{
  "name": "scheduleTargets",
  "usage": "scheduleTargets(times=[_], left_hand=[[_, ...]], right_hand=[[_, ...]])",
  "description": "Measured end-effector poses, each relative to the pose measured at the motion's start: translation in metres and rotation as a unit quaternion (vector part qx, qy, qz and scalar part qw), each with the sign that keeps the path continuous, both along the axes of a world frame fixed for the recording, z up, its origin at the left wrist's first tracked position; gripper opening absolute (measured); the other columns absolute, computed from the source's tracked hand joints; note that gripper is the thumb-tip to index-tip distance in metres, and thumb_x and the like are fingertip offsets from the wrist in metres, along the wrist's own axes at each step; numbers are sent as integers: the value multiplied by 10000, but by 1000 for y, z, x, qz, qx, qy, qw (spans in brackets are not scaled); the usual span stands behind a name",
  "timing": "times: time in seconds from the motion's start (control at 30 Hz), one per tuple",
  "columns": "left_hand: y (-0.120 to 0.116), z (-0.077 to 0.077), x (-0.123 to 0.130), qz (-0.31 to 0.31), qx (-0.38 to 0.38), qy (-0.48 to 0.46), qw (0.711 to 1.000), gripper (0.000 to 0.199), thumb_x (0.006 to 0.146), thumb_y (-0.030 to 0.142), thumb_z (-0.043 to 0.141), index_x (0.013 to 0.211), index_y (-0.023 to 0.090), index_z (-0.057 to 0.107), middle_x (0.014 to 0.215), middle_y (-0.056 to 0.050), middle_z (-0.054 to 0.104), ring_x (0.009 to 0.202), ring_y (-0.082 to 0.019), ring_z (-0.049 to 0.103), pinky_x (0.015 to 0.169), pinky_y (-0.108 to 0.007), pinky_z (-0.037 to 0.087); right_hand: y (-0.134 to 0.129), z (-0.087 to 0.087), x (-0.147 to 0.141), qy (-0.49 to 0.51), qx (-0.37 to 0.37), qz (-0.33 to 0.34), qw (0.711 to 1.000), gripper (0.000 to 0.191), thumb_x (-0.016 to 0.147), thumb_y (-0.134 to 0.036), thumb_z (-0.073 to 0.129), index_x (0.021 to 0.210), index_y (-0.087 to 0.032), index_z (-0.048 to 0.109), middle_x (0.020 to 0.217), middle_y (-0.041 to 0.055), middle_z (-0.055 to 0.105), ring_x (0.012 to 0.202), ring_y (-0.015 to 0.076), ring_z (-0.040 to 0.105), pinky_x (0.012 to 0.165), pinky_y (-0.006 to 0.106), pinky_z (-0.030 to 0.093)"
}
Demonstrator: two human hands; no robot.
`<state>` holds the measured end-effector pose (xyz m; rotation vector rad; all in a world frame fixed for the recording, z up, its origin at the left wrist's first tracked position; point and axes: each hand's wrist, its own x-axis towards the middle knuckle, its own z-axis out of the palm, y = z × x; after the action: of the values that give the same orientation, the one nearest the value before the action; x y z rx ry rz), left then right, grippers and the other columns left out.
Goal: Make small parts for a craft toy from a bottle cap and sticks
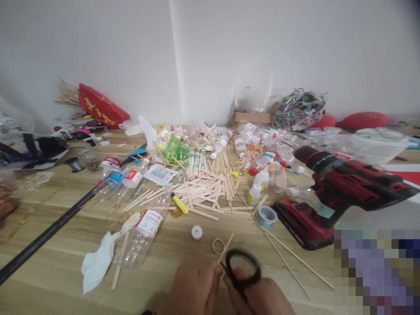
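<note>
Plain pale wall [131, 48] closes off the far edge of a wood-grained worktop [173, 253]. Head view, sole view inspected.

Both hands are at the middle of the near edge. Left hand [197, 282]: closed, thumb side inward, gripping one flat wooden stick [229, 244], whose free end points away toward the far edge. Right hand [264, 291]: closed about a tool with a black loop handle [258, 273], apparently scissors; its dark tip meets or nearly meets the stick beside the left fingers. Exact contact cannot be told. The short hold presumably steadies the stick close to the tip.

Just beyond the stick lie a thin pale ring [214, 246] and a white cap [197, 232], within easy reach. A heap of loose sticks [203, 192] occupies the centre, probably as ready stock. Toward the right edge a red and black drill [351, 179] rests on its battery base, a stable stance judged to keep it upright. A labelled clear bottle [149, 224] lies on its side, left of the hands.
</note>
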<state>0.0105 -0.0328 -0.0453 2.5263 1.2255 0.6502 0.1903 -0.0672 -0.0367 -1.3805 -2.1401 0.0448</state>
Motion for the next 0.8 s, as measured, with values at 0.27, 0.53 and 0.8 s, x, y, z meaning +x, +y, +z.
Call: scheduleTargets(times=[0.27,0.53,0.8], left_hand=[[-2,15,1,-12,37,-12,999,303,970,215,340,816,220,602,726,-38,693,642,-192,652,583,-265,469],[-1,30,3,-19,54,-4,998,352,987,213,286,822,211,597,684,-28,683,590,-201,633,535,-280,429],[-1,31,2,-25,65,-9,998,420,1024,277,239,817,210,598,661,-21,670,575,-188,615,536,-274,409]], right_hand=[[-1,11,2,-26,40,18,999,298,938,-136,385,891,-199,672,638,16,716,451,165,646,432,215,450],[-1,26,-7,60,-68,14,996,461,1033,-250,316,712,-183,640,527,-15,649,386,116,587,393,188,405],[-3,27,-6,132,-245,36,960,530,1050,-348,258,734,-164,642,545,14,681,373,118,610,365,171,418]])
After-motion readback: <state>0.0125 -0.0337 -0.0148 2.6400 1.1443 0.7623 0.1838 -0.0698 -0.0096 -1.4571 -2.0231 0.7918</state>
